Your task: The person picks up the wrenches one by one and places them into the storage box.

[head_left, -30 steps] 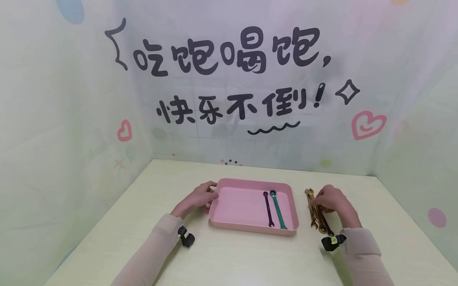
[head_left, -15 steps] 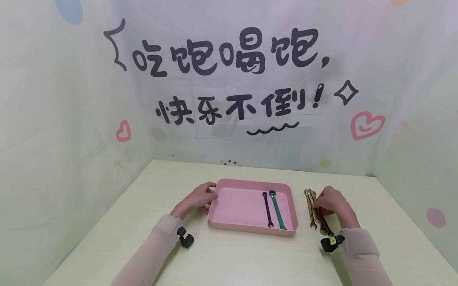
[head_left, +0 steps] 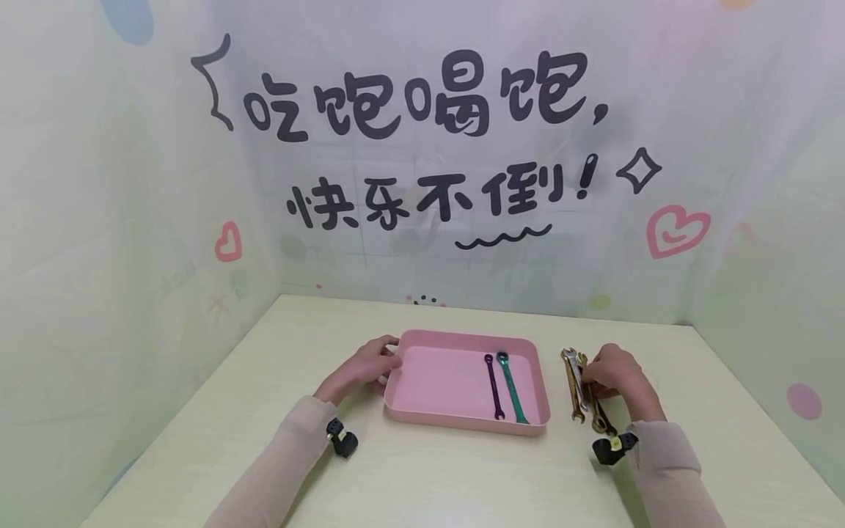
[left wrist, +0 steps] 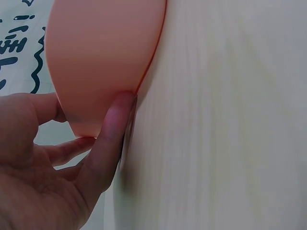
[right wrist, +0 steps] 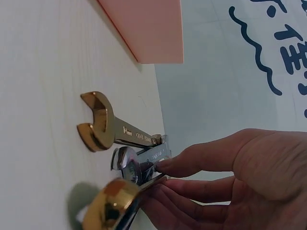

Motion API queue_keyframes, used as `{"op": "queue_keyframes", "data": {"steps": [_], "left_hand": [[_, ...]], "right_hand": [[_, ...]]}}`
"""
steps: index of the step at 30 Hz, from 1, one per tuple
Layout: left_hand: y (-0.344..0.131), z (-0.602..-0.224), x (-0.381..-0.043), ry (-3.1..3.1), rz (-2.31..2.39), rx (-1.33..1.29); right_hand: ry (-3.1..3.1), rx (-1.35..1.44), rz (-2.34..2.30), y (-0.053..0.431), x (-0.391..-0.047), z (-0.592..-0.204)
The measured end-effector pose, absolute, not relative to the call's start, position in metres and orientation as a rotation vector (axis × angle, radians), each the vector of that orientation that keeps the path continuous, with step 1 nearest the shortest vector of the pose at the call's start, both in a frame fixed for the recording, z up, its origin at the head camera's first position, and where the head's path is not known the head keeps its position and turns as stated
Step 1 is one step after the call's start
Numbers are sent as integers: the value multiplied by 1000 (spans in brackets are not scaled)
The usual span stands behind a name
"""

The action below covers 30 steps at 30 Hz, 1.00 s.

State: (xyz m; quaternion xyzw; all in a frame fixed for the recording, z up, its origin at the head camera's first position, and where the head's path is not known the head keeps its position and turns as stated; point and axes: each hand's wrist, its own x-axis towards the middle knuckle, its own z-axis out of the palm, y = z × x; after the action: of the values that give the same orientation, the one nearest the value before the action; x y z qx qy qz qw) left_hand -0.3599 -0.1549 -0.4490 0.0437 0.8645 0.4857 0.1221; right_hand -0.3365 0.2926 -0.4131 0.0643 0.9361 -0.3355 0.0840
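Note:
My left hand (head_left: 363,367) grips the left end of a pink tray (head_left: 439,378); in the left wrist view the thumb presses the tray's outer wall (left wrist: 103,62). In the tray's right part lie a purple wrench (head_left: 494,389) and a green wrench (head_left: 513,390). Right of the tray, my right hand (head_left: 614,368) pinches a gold wrench (right wrist: 109,203) between thumb and fingers, its ring end toward the wrist camera. Beside it lie a silver wrench (right wrist: 128,165) and another gold wrench (right wrist: 132,135) with an open jaw end. A dark wrench (head_left: 610,427) partly shows beneath the wrist.
A pale wooden table (head_left: 455,477) carries everything. Printed fabric walls (head_left: 422,271) enclose its back and sides. A small black camera sits on each wrist, the left one (head_left: 342,438) near the tray's front left corner.
My right hand has shifted slightly right with the gold wrench. The bundle has spread, and the silver wrench shows more between the gold ones. My left hand and the tray stay in place.

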Motion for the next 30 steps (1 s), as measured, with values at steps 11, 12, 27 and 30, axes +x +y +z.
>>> {"op": "queue_keyframes", "data": {"steps": [11, 12, 27, 30], "left_hand": [[-156, -449, -361, 2514, 1427, 126], [-156, -449, -361, 2514, 1426, 125], [-156, -449, -360, 2518, 1419, 124], [-156, -449, -360, 2512, 1422, 123]], "right_hand": [[2815, 186, -981, 295, -336, -410], [2817, 187, -980, 296, -337, -410], [2863, 59, -972, 300, -336, -402], [2856, 38, -983, 300, -337, -399]]}}
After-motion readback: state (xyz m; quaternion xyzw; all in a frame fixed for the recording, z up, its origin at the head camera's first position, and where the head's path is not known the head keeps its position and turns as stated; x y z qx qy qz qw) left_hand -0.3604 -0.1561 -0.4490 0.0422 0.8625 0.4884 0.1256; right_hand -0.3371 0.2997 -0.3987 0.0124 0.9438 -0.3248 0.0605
